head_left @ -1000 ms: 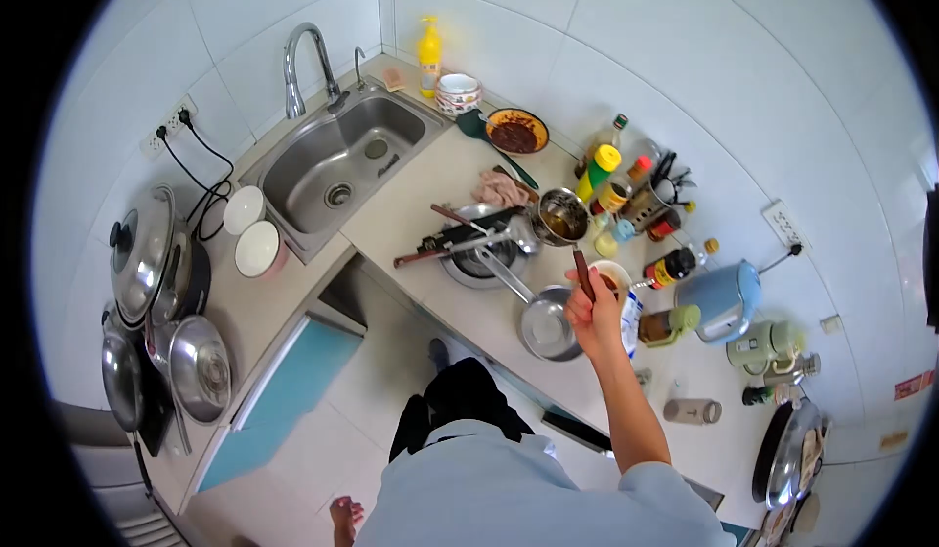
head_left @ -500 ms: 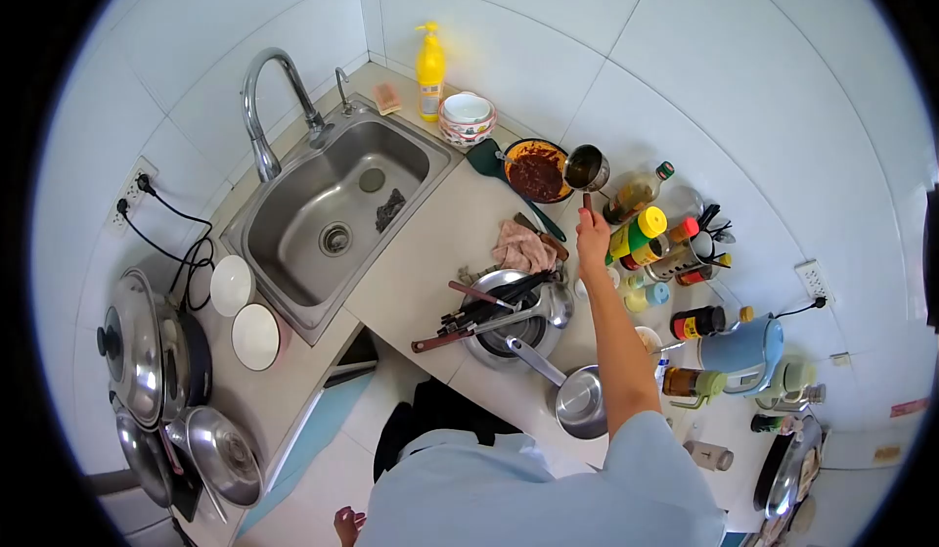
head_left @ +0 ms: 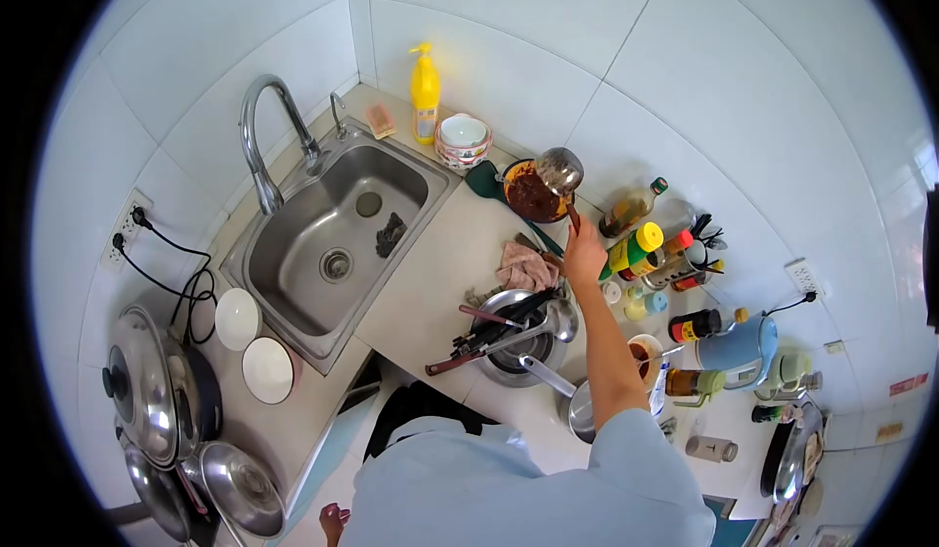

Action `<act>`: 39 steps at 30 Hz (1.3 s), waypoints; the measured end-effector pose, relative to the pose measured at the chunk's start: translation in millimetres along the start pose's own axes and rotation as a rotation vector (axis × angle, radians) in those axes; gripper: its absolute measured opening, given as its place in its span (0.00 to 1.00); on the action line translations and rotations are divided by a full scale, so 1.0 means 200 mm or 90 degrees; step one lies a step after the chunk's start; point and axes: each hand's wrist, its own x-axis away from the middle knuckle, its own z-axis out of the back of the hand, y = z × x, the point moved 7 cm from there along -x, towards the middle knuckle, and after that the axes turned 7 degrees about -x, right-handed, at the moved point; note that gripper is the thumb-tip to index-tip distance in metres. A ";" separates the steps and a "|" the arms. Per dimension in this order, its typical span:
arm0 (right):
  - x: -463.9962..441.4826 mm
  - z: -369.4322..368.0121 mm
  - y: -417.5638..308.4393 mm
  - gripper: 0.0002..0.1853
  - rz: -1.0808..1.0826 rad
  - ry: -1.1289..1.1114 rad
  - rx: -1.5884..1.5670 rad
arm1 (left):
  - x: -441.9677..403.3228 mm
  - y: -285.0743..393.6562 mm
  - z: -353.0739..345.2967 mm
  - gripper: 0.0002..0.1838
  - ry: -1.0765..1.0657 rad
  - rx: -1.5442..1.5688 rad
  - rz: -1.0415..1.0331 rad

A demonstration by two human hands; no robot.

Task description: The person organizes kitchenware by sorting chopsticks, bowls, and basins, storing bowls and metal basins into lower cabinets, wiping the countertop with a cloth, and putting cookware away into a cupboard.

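Observation:
My right hand (head_left: 585, 251) is closed round the brown handle of a small metal pot (head_left: 560, 169). The pot is tipped over the orange-yellow bowl (head_left: 533, 195), which holds dark red-brown sauce; its underside faces me and hides its contents. A dark green spatula (head_left: 483, 180) lies beside the bowl, and a pink cloth (head_left: 529, 266) is on the counter below. At the bottom edge hangs my left hand (head_left: 334, 519), with its fingers curled; whether it holds anything is too small to tell.
A sink (head_left: 337, 266) is to the left, with white bowls (head_left: 238, 319) beside it. Bottles (head_left: 633, 208) line the wall at the right. A metal basin (head_left: 509, 361) with utensils and a saucepan (head_left: 583, 413) stand near the front edge. A yellow pump bottle (head_left: 424, 97) is in the corner.
My right hand has carried the small pot from the counter's middle to the sauce bowl. The pot, upright before, is now tipped over it. The camera view has shifted too.

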 end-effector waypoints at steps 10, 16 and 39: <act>-0.02 -0.26 0.04 0.13 -0.101 -0.088 -0.053 | -0.02 0.11 -0.06 0.10 0.029 -0.064 -0.044; 0.01 -0.25 0.12 0.12 -0.140 -0.112 -0.060 | 0.00 0.13 -0.04 0.08 0.034 -0.197 -0.156; 0.19 -0.46 0.39 0.12 -0.189 -0.186 -0.120 | 0.06 0.15 -0.03 0.08 0.101 -0.341 -0.173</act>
